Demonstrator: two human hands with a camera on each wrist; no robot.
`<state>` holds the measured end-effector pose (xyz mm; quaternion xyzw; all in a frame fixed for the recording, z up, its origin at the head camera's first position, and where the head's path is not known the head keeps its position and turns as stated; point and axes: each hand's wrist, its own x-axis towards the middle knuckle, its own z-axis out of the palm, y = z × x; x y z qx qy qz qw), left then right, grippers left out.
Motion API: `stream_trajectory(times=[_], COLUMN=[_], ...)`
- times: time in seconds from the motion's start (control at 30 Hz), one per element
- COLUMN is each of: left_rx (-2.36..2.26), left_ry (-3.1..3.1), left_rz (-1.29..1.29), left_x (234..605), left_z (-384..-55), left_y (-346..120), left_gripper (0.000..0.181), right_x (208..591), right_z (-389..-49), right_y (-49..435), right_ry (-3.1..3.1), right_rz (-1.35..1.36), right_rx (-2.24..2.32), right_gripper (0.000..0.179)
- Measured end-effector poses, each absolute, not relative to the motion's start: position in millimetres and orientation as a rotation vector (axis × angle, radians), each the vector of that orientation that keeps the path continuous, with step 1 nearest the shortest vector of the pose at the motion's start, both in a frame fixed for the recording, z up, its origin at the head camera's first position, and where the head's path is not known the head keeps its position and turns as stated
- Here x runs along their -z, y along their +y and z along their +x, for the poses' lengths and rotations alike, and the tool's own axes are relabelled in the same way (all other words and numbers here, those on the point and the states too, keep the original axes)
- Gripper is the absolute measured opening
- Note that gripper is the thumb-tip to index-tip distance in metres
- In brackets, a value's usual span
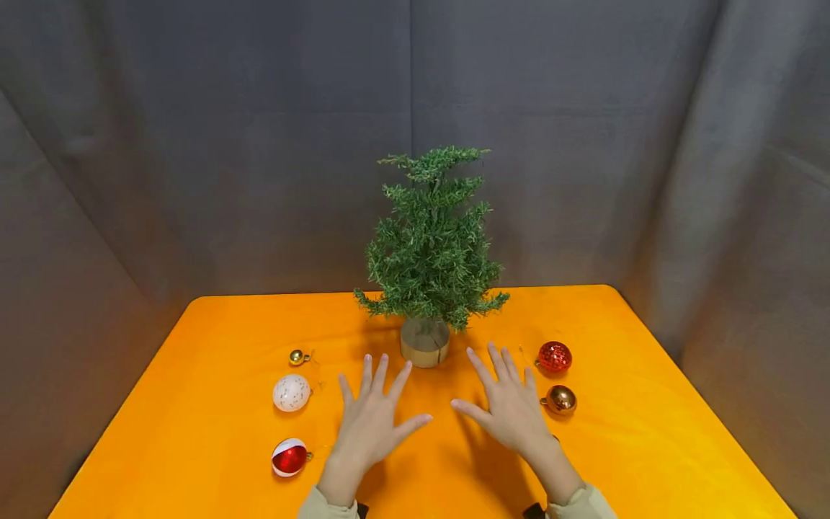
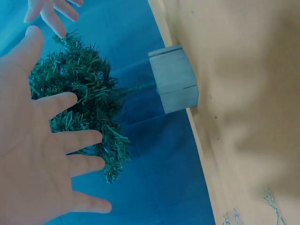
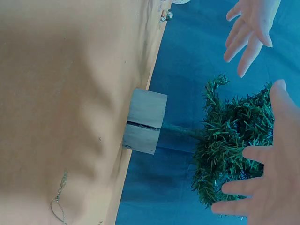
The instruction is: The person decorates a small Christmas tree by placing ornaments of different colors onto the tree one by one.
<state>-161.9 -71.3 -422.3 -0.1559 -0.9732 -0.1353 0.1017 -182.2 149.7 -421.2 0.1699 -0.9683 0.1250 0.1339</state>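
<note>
A small green artificial Christmas tree (image 1: 431, 245) stands upright on a round wooden base (image 1: 424, 342). In front of it, to the left, my left hand (image 1: 369, 429) is held over the table with its fingers spread and nothing in it. My right hand (image 1: 509, 411) mirrors it on the other side, fingers spread as well and holding nothing. Both wrist views show the palms facing the tree, the left hand (image 2: 42, 150) and the right hand (image 3: 272, 173) each apart from the branches. Part of a dark ornament peeks out from behind the right wrist.
Left on the orange tabletop (image 1: 227, 346) lie a small gold ball (image 1: 296, 357), a white speckled ball (image 1: 291, 393) and a red-and-white ball (image 1: 289, 458). A red glitter ball (image 1: 554, 357) and a shiny bronze ball (image 1: 560, 400) lie at the right. Grey curtains (image 1: 259, 144) surround the table.
</note>
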Motion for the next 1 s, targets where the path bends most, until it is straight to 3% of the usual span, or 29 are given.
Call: stream_trajectory(times=[0.5,0.73,1.0], left_rx=[0.325,0.309,0.326], left_ry=[-2.815,-2.764,-2.767], left_rz=[-0.497,-0.544,-0.55], left_x=[418.9,418.3,418.6], left_z=[-160.1,-160.4,-158.9], left_y=[-79.4,-83.8,-91.6], left_gripper=[0.057,0.047,0.045], right_x=[416.0,410.8,404.5], right_z=[-189.2,-194.3,-200.6], right_y=[145.8,141.2,132.6], right_ry=[-2.447,-2.29,-2.176], right_rz=[0.739,0.864,0.979], right_rx=[-0.541,-0.574,-0.598], right_gripper=[0.057,0.055,0.045])
